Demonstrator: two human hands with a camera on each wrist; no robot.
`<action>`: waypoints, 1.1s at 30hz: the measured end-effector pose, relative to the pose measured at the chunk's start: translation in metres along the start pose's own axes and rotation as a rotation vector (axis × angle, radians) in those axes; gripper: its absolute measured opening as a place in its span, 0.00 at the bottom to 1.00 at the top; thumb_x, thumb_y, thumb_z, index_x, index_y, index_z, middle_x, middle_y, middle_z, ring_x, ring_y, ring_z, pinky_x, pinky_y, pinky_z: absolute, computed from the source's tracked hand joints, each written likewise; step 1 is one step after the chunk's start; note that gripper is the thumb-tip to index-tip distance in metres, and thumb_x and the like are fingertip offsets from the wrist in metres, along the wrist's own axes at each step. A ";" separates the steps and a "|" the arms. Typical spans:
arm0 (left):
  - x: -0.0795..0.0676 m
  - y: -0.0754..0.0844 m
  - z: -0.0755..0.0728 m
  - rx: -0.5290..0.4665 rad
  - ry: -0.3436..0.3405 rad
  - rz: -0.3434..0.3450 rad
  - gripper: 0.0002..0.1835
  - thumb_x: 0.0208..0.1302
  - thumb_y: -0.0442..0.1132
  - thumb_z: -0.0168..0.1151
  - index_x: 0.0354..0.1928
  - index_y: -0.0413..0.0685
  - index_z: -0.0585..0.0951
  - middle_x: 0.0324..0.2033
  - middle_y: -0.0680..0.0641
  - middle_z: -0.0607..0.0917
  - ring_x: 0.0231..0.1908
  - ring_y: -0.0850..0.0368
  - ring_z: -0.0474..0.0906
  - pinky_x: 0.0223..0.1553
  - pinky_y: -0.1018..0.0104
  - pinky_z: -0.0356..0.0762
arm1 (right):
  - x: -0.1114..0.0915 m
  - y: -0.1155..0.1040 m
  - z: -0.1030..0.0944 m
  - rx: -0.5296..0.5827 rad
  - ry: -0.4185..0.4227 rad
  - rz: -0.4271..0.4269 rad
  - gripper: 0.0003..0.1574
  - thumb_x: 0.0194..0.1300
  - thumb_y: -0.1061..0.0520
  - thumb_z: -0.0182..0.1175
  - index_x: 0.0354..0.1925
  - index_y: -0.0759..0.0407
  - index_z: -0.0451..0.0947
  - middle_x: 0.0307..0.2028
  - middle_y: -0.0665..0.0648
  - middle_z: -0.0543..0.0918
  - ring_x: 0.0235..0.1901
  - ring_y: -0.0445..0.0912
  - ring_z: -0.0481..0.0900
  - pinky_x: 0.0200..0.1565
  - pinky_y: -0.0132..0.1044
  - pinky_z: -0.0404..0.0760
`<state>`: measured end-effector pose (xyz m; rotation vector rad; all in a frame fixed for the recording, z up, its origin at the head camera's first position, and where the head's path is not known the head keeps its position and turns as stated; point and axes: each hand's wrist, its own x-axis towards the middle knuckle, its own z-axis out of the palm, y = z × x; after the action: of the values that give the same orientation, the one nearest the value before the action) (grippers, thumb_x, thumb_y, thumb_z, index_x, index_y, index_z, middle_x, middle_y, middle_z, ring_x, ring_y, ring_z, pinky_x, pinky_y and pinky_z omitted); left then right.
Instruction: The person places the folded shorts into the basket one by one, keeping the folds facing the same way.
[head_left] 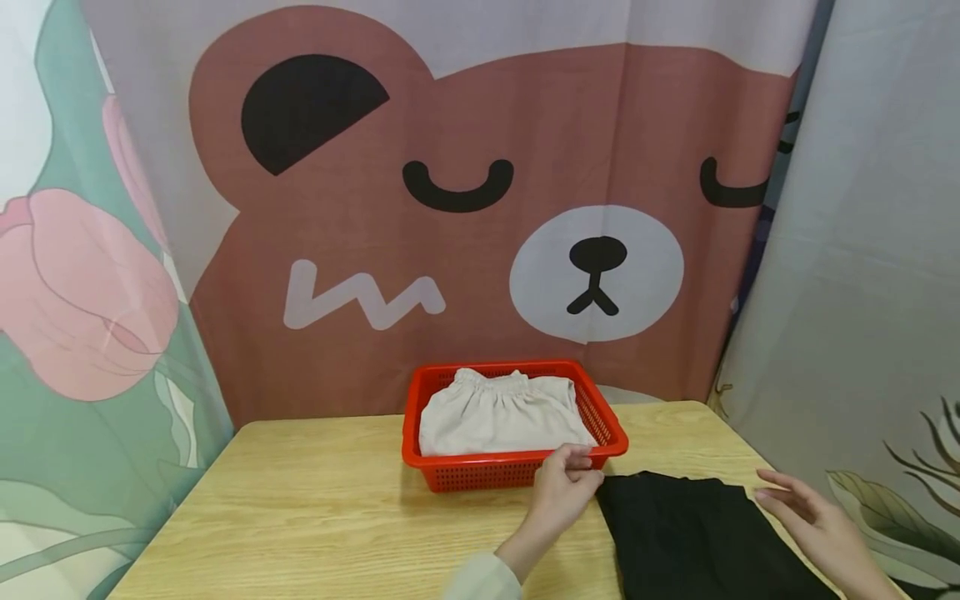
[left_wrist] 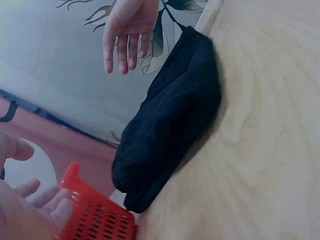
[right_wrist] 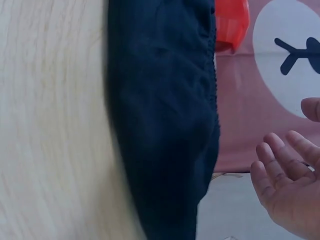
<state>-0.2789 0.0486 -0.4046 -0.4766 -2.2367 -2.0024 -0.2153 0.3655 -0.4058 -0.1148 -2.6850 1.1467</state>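
Note:
A black garment point(head_left: 686, 537) with a gathered waist edge lies on the right side of the table, flat and partly cut off by the head view's bottom edge. My left hand point(head_left: 564, 490) is by its far left corner, close to the red basket's front right; in the left wrist view thumb and fingers are apart with nothing between them. On the garment's other side, my right hand point(head_left: 813, 521) hovers near the right edge, fingers loosely extended and holding nothing. A cream garment point(head_left: 498, 417) with a gathered waist lies folded inside the red plastic basket point(head_left: 480, 477).
The light wooden table point(head_left: 300, 508) reaches back to a curtain point(head_left: 337, 242) printed with a brown bear. Another curtain point(head_left: 847, 250), pale with leaves, hangs along the right side. A flowered curtain point(head_left: 82, 300) borders the left.

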 end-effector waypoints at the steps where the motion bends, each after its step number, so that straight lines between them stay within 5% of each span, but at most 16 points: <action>1: -0.001 -0.001 0.001 0.002 -0.002 -0.032 0.16 0.55 0.34 0.68 0.47 0.44 0.82 0.36 0.52 0.82 0.36 0.60 0.80 0.36 0.65 0.79 | 0.000 0.001 0.000 -0.001 -0.011 0.012 0.43 0.71 0.38 0.51 0.67 0.70 0.60 0.53 0.70 0.78 0.35 0.20 0.68 0.40 0.47 0.79; 6: -0.007 -0.009 0.006 0.008 0.015 -0.147 0.20 0.53 0.35 0.70 0.49 0.44 0.80 0.37 0.51 0.80 0.36 0.59 0.79 0.36 0.62 0.78 | 0.005 0.012 0.000 -0.033 -0.063 0.044 0.45 0.72 0.38 0.50 0.67 0.73 0.57 0.53 0.72 0.77 0.43 0.42 0.80 0.44 0.55 0.78; 10: -0.012 -0.016 0.011 -0.010 0.026 -0.190 0.20 0.51 0.33 0.70 0.48 0.43 0.79 0.35 0.52 0.79 0.36 0.59 0.77 0.36 0.62 0.77 | 0.009 0.021 0.001 -0.066 -0.125 0.080 0.47 0.72 0.38 0.49 0.67 0.76 0.55 0.54 0.76 0.74 0.51 0.65 0.75 0.44 0.55 0.77; 24: -0.028 -0.024 0.031 -0.067 -0.086 -0.305 0.26 0.49 0.32 0.68 0.53 0.42 0.74 0.45 0.38 0.76 0.47 0.40 0.72 0.47 0.42 0.71 | 0.014 0.052 0.006 -0.097 -0.257 0.223 0.57 0.67 0.32 0.52 0.65 0.79 0.50 0.57 0.85 0.62 0.53 0.76 0.67 0.42 0.57 0.75; 33: -0.030 -0.025 0.034 -0.074 -0.144 -0.415 0.27 0.50 0.31 0.68 0.54 0.43 0.72 0.39 0.42 0.75 0.40 0.44 0.72 0.46 0.41 0.69 | 0.012 0.060 0.006 -0.125 -0.260 0.273 0.58 0.63 0.30 0.55 0.64 0.77 0.52 0.54 0.87 0.63 0.52 0.77 0.66 0.43 0.60 0.74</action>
<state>-0.2540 0.0750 -0.4410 -0.1738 -2.5247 -2.3160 -0.2293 0.4045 -0.4508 -0.3899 -3.0457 1.1336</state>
